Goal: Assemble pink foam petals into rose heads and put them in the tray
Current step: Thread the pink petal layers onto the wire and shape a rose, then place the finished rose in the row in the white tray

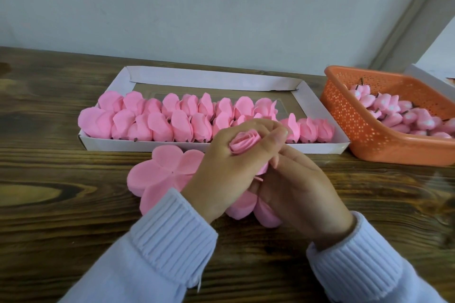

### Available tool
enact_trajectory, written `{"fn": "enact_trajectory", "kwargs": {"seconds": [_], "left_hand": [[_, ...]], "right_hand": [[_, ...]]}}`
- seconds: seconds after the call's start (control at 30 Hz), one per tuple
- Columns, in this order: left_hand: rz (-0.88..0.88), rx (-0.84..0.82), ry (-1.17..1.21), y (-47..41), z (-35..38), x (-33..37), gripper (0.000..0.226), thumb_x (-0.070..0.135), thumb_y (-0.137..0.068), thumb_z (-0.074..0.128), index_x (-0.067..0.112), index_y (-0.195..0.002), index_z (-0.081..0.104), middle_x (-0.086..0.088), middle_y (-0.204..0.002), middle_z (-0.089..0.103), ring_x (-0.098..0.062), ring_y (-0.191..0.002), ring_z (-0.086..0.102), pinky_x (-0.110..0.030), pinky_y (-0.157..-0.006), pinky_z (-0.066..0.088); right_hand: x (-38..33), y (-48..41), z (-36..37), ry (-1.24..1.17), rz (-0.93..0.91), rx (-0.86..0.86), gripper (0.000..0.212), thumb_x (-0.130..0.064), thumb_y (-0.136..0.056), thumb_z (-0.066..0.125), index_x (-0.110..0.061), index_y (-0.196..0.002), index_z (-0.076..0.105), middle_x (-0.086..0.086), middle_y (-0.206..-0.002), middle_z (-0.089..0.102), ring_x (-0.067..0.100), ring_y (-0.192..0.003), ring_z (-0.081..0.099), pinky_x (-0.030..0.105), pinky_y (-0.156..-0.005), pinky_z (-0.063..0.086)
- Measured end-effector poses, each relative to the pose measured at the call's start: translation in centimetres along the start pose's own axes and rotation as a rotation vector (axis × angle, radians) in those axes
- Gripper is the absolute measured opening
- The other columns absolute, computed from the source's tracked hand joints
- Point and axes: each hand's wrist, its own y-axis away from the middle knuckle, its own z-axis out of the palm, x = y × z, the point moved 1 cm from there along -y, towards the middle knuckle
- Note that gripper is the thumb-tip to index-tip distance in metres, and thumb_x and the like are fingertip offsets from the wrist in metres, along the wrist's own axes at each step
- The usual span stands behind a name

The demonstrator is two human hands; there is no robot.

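- Head view: my left hand (229, 167) is wrapped around a half-built rose head (243, 142), thumb and fingers closed around its outer petals so the rolled centre peeks out of the top of the fist.
- My right hand (298, 184) sits just below and beside it, fingers curled in under the bloom's base; I judge it is pinching the stub at the bottom, but the contact itself is hidden behind the left hand.
- A flat stack of flower-shaped petals (162, 174) lies on the table (61, 192) directly under both hands, partly covered by them.
- The white tray (221, 146) stands just beyond, touching nothing I hold; finished roses (157, 118) fill it in two rows, with bare floor left along the far side and the right end.
- An orange basket (369, 130) of rose cores (398, 113) sits to the right of the tray.
- Handling, as I judge it: the foam looks featherlight, soft and easily creased, so a hard squeeze would dent the petals.
- I would hold low, at the base where the layers meet, and only cup the outer petals loosely.
- For placing, I would carry it by the base and set it down in the open part of the tray.
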Motion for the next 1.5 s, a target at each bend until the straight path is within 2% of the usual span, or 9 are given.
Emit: {"fn": "enact_trajectory", "kwargs": {"seconds": [0.17,0.3,0.43,0.73,0.97,1.1,1.2,1.33,1.5], "left_hand": [[-0.019,0.134,0.039,0.0,-0.2,-0.5,0.044,0.049,-0.07,0.064,0.005,-0.076,0.062,0.006,-0.08,0.069,-0.006,-0.077,0.066,-0.022,-0.058,0.051],[0.019,0.113,0.029,-0.2,0.0,-1.0,0.032,0.047,-0.076,0.06,0.022,-0.056,0.061,-0.007,-0.085,0.068,-0.011,-0.091,0.066,-0.039,-0.087,0.053],[0.087,0.067,0.049,-0.1,0.1,-0.8,0.026,0.04,-0.084,0.053,0.028,-0.065,0.067,0.009,-0.088,0.071,-0.004,-0.098,0.065,-0.024,-0.087,0.05],[0.201,0.196,-0.174,0.0,0.1,-1.2,0.02,0.034,-0.098,0.042,0.029,-0.096,0.061,-0.003,-0.088,0.065,-0.002,-0.092,0.061,-0.012,-0.083,0.045],[0.213,0.212,-0.192,-0.1,0.2,-1.9,0.03,0.045,-0.092,0.032,0.031,-0.11,0.052,0.009,-0.104,0.064,-0.004,-0.105,0.06,-0.019,-0.093,0.045],[0.162,0.236,-0.268,-0.1,-0.2,-2.0,0.039,0.056,-0.087,0.027,0.038,-0.118,0.043,0.01,-0.107,0.06,0.005,-0.101,0.058,-0.014,-0.089,0.044],[0.161,0.337,-0.395,0.1,-0.6,-1.7,0.044,0.059,-0.087,0.02,0.039,-0.122,0.037,0.014,-0.109,0.057,-0.004,-0.11,0.054,-0.035,-0.102,0.042],[0.198,0.414,-0.579,0.3,-0.4,-1.5,0.06,0.052,-0.09,0.02,0.016,-0.131,0.043,0.005,-0.11,0.059,-0.011,-0.11,0.053,-0.054,-0.105,0.033],[0.2,0.402,-0.773,0.7,-0.1,-1.7,0.057,0.05,-0.092,0.023,0.015,-0.129,0.048,0.016,-0.108,0.051,-0.006,-0.106,0.047,-0.015,-0.103,0.011]], "right_hand": [[-0.1,0.0,0.2,0.078,-0.061,-0.094,0.045,-0.013,-0.084,0.053,0.0,-0.127,0.048,0.014,-0.116,0.059,0.032,-0.106,0.049,0.051,-0.092,0.037],[-0.4,0.0,0.0,0.338,-0.227,-0.04,0.032,-0.015,-0.085,0.058,0.002,-0.113,0.057,0.008,-0.106,0.067,0.02,-0.103,0.062,0.035,-0.094,0.049],[-1.0,0.0,-0.1,0.511,-0.329,-0.021,0.027,-0.014,-0.085,0.061,-0.008,-0.111,0.063,0.005,-0.103,0.071,0.011,-0.1,0.065,0.021,-0.085,0.051],[0.0,0.4,0.2,1.073,-0.467,0.064,0.017,-0.018,-0.091,0.056,-0.026,-0.106,0.056,-0.003,-0.085,0.068,0.014,-0.081,0.067,0.043,-0.072,0.053],[-0.5,0.4,0.7,1.217,-0.591,0.122,0.029,-0.01,-0.086,0.062,-0.032,-0.091,0.046,-0.025,-0.074,0.048,-0.011,-0.072,0.049,0.005,-0.068,0.034],[-0.8,0.4,0.6,1.14,-0.505,0.149,0.019,-0.011,-0.086,0.065,-0.027,-0.079,0.056,-0.01,-0.068,0.058,0.004,-0.067,0.054,0.018,-0.064,0.043],[-1.6,0.1,0.1,1.001,-0.406,0.217,0.012,-0.012,-0.087,0.066,-0.006,-0.078,0.062,-0.001,-0.065,0.061,0.009,-0.061,0.055,0.025,-0.058,0.046],[-4.6,-2.6,-1.8,0.741,-0.344,0.443,0.02,-0.016,-0.088,0.063,-0.02,-0.107,0.06,0.011,-0.084,0.072,0.021,-0.078,0.069,0.041,-0.074,0.059],[-8.9,-10.3,-8.1,0.996,-0.184,0.633,0.042,-0.009,-0.09,0.057,-0.024,-0.129,0.053,0.016,-0.101,0.067,0.027,-0.089,0.068,0.043,-0.083,0.057]]}}
